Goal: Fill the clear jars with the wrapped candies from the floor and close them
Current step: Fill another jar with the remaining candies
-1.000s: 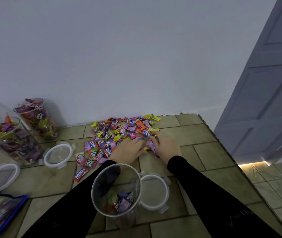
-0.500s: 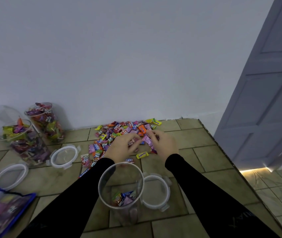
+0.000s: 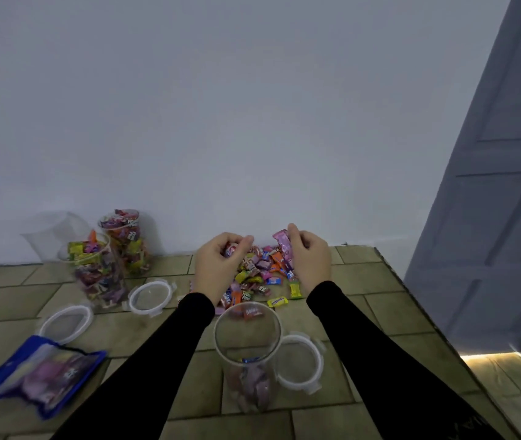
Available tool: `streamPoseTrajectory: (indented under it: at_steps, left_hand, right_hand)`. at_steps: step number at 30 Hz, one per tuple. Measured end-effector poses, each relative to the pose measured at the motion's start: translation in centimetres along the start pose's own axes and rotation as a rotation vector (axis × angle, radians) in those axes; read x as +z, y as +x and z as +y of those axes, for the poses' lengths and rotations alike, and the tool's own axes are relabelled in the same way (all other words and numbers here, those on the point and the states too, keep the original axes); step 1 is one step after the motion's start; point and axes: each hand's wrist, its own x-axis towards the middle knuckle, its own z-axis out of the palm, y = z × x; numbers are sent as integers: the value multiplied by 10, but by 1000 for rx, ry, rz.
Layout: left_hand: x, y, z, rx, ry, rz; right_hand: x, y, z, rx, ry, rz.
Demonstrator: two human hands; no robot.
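Both hands full of candies above the pile.
Left hand (image 3: 218,265) and right hand (image 3: 308,258) each curl round candies (image 3: 256,274); open jar (image 3: 248,354) lower center.

The open jar (image 3: 247,338) is of clear, smooth plastic, and the lid (image 3: 299,363) beside it has a white matt rim. The candies (image 3: 257,274) have glossy printed wrappers, probably thin foil or film. The floor (image 3: 364,315) is of matt tiles with a slightly rough, stone-like look. The blue bag (image 3: 38,373) looks shiny plastic. The sleeves (image 3: 380,360) are matt black cloth.
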Motion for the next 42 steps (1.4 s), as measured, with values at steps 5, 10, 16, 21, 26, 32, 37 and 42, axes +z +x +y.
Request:
streamPoseTrajectory:
  at_steps: [5,10,16,21,26,32,37,42]
  left_hand:
    - [-15,-4,25,-13,-90,72]
    - [-29,-23,47,-9,-184,148]
    - [-35,-55,69,-23,-278,205]
    - [-35,-74,79,-43,-324,202]
    - [-29,-85,76,-77,-325,168]
    - [-25,-86,72,-76,-288,145]
    - [-23,-85,69,-77,-258,137]
    - [-24,-83,69,-92,-352,104]
  right_hand:
    - [3,-12,-28,76,219,25]
    - [3,-30,-53,176,468,27]
    - [9,-46,-63,218,608,43]
    - [10,-59,-65,261,658,42]
    - [15,-72,-66,239,670,19]
    - [20,-73,-57,260,690,31]
    - [25,-69,-51,279,696,24]
    - [27,-68,-51,246,693,12]
